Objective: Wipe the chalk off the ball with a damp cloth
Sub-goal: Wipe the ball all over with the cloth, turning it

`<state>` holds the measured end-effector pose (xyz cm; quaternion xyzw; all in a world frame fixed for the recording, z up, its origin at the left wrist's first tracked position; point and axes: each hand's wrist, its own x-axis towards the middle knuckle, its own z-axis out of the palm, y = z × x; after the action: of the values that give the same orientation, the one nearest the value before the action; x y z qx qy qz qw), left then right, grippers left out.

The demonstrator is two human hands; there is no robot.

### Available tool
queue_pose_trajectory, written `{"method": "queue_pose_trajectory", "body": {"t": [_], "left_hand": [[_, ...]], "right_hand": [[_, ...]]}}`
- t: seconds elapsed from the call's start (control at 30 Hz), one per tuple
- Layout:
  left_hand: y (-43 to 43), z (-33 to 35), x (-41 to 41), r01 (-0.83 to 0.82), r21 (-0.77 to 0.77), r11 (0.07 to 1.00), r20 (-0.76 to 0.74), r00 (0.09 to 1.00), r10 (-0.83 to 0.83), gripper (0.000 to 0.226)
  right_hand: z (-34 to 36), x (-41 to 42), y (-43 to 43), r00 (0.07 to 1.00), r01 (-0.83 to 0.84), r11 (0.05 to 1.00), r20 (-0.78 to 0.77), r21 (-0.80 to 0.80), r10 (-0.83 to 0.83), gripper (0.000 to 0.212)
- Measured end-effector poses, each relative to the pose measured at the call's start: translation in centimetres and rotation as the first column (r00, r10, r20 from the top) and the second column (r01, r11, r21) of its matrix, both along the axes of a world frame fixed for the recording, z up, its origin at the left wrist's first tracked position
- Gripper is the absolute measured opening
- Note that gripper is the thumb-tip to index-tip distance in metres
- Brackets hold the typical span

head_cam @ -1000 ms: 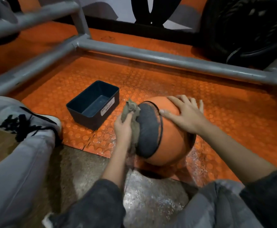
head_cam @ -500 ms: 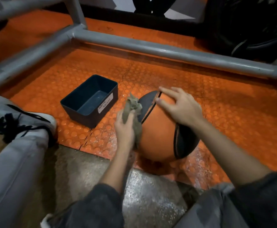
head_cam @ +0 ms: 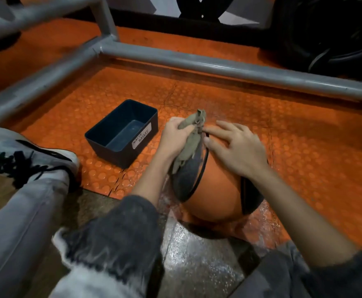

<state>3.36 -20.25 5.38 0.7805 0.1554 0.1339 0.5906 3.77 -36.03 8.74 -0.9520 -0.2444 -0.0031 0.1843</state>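
Dark box (head_cam: 122, 134) with a white label (head_cam: 141, 138) on orange bumpy floor (head_cam: 304, 136); grey pipes (head_cam: 218, 66) behind; shoe (head_cam: 25, 155) at left.

One ball (head_cam: 214, 190), one cloth (head_cam: 189, 143), one bin (head_cam: 122, 134)

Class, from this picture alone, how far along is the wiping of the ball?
Done: the orange panel of the ball looks clean. In hand: the left hand rubs the cloth on the grey panel while the right hand steadies it. Left: hidden sides; remaining chalk cannot be judged.
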Motion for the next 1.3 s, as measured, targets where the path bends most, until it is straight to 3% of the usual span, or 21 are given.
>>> {"method": "queue_pose_trajectory", "body": {"t": [0.07,0.17,0.27,0.37,0.47,0.57,0.7,0.8,0.9,1.13,1.3], "left_hand": [[0.5,0.1,1.0,0.002,-0.054,0.999,-0.098,0.995,-0.007,0.020],[-0.7,0.6,0.0,-0.079,-0.120,0.990,-0.079,0.994,0.070,0.012],[-3.2,-0.2,-2.9,-0.164,-0.034,0.986,0.102,0.981,0.167,0.005],[-6.2,-2.0,-6.8,-0.232,0.127,0.964,0.370,0.913,0.171,0.025],[-6.9,-2.8,-8.6,-0.263,0.291,0.920,0.460,0.882,0.107,0.030],[-5.4,-1.3,-7.0,-0.197,0.236,0.952,0.374,0.922,0.098,0.027],[-2.9,1.4,-2.9,-0.126,0.134,0.983,0.072,0.990,0.117,0.011],[-1.6,2.0,0.0,-0.088,0.059,0.994,-0.133,0.987,0.095,0.007],[-0.9,1.2,2.0,-0.118,0.105,0.987,-0.234,0.962,0.140,0.015],[-1.3,1.0,0.6,-0.111,0.106,0.988,-0.173,0.977,0.128,0.012],[-1.8,0.5,-3.0,-0.213,0.138,0.967,-0.004,0.976,0.216,0.033]], "right_hand": [[-0.5,-1.5,-0.2,0.998,0.016,1.000,0.068,0.023,-0.017,0.041],[-0.6,-1.0,-0.3,0.993,0.104,0.991,0.054,0.088,-0.110,0.038],[-0.3,0.7,-0.3,0.986,0.166,0.980,-0.018,0.113,-0.165,0.035],[0.1,2.2,0.3,0.974,0.207,0.977,-0.103,0.056,-0.200,0.041],[0.4,2.0,0.5,0.984,0.155,0.988,-0.096,0.026,-0.152,0.040],[0.0,0.6,0.4,0.997,0.072,0.997,-0.011,0.020,-0.071,0.038],[-0.4,-0.3,0.4,0.998,0.052,0.998,0.041,0.031,-0.054,0.038],[-0.8,-1.1,-0.5,0.997,0.052,0.996,0.049,0.079,-0.056,0.041],[-1.5,-2.4,-1.8,0.992,0.062,0.983,0.099,0.175,-0.080,0.057],[-1.4,-2.7,-1.0,0.978,0.135,0.974,0.135,0.183,-0.161,0.051],[-1.0,-2.8,-0.4,0.988,0.103,0.984,0.101,0.148,-0.118,0.042]]}}
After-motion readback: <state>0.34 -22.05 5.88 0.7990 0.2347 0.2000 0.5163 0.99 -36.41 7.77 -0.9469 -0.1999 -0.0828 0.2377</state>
